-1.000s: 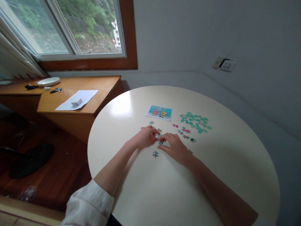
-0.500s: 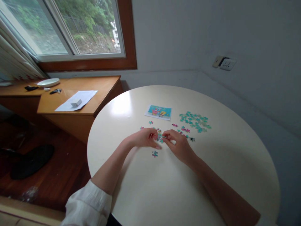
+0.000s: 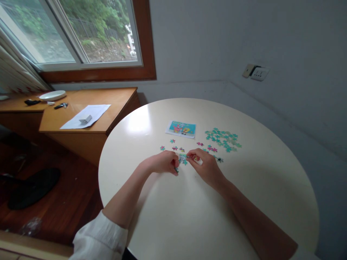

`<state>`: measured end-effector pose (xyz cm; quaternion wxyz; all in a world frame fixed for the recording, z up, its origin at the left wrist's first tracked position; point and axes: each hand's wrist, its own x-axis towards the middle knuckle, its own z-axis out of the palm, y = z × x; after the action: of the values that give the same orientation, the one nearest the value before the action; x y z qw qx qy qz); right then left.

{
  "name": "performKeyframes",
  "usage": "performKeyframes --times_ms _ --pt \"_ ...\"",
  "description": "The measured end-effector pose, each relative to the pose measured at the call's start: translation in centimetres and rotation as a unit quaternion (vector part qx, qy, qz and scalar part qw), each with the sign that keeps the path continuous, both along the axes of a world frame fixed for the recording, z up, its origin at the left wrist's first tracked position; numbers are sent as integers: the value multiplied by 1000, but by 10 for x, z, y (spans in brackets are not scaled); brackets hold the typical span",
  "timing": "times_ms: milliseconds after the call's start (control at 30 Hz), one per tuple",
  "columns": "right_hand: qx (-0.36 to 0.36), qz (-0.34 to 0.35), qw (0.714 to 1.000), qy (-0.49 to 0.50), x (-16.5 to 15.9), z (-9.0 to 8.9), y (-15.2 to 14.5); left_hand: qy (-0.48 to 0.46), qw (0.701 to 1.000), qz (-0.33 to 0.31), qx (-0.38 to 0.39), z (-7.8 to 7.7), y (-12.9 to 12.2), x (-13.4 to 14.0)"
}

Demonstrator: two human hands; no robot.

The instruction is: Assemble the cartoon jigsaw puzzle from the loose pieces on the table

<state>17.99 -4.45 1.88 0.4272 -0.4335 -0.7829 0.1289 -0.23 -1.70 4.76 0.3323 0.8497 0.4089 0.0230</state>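
Observation:
Near the middle of the round table [image 3: 173, 216] lies a small joined cluster of puzzle pieces [image 3: 182, 159] with part of a pale cartoon face on it. My left hand [image 3: 165, 161] is at its left, thumb and fingers closed on a puzzle piece [image 3: 176, 170] that is mostly covered. On the cluster's right side, my right hand [image 3: 207, 167] pinches at its edge, with a bit of a puzzle piece showing at the fingertips. Just beyond the hands are several loose pink and teal pieces [image 3: 175, 148]. A dark-patterned piece [image 3: 219, 159] lies to the right.
A cartoon picture card [image 3: 182, 129] lies farther back on the table. Right of it spreads a pile of teal and green puzzle pieces [image 3: 223, 139]. To the left stands a wooden desk [image 3: 119, 99] with white paper [image 3: 94, 112] and a white plate [image 3: 52, 95].
My left hand has lowered toward me and closed on the loose piece that lay in front of the cluster. More of the cluster shows now. My right hand has stayed at its right edge.

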Motion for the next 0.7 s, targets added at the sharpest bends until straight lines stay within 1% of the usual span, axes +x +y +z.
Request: performKeyframes --times_ms 200,433,533,633,700 --pt "4 -4 1000 5 2 -1 1 -11 1000 -7 2 -4 1 -1" --pt "15 0 1000 9 2 -3 2 -1 1000 0 -6 3 -1 2" --pt "10 5 1000 17 2 -2 2 -16 1000 -3 -16 4 -2 2" --pt "-3 15 1000 25 1 0 1 -36 999 -8 -10 4 -3 1" --pt "-9 18 999 32 1 0 1 -55 999 1 -3 4 -3 1"
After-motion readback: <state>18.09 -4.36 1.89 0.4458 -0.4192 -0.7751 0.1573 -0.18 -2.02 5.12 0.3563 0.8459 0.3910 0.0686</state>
